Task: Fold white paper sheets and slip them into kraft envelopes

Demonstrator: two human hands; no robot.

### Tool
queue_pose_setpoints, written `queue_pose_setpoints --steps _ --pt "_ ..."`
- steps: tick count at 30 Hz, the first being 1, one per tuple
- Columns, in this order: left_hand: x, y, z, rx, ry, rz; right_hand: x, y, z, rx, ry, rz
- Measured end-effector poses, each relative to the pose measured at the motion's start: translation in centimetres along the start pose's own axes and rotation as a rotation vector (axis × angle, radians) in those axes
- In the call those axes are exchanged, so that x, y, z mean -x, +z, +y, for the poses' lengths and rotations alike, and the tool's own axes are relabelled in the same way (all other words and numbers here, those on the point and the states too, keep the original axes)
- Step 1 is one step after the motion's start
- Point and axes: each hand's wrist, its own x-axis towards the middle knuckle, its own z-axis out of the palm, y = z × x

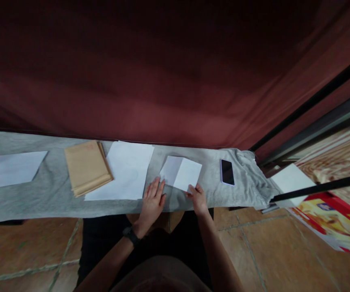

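Taking the white paper stack (132, 172) as the landmark, the creased sheet (188, 173) lies just to its right, apart from it, on the grey cloth (56, 207); one fold line runs across it, with the panel nearer the stack in greyer shade and the far panel brighter; the left hand (153, 199), with a dark watch (131, 236) at its wrist, rests palm down between the stack and the sheet, its fingers extended and only slightly parted, the tips at the sheet's near corner on the stack side, holding nothing in a grip; the right hand (198, 198) is at the sheet's near corner farther from the stack, thumb on top and fingers curled at the edge, seemingly pinching the paper, though the undersides of those fingers are hidden; the sheet should be very light and thin, stiff enough to keep its crease yet easily bent, apt to slide on the cloth if pushed, and quick to wrinkle under a hard squeeze; its edges and corners look the best places to take hold, with a flat palm as a steadying weight; brown envelopes (86, 164) overlap the stack's left side, and a phone (227, 172) lies right of the stack, beyond the sheet.
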Motion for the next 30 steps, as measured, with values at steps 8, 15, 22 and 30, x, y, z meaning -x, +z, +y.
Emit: queue_pose_setpoints --steps 8,15,22,30 --pt "-1.2 -0.1 2.6 0.844 -0.512 0.094 2.5 0.9 0.2 -0.493 0.087 0.004" --pt "-3.0 -2.3 3.4 1.674 -1.165 -0.131 2.1 -0.2 -2.4 -0.402 0.012 -0.103" --pt "-4.5 -3.3 3.7 1.936 -1.269 -0.002 2.2 -0.7 -3.0 -0.314 -0.013 -0.308" --pt "-6.0 -6.5 3.0 1.771 -0.883 0.163 -3.4 2.2 -3.8 -0.331 -0.067 -0.136"
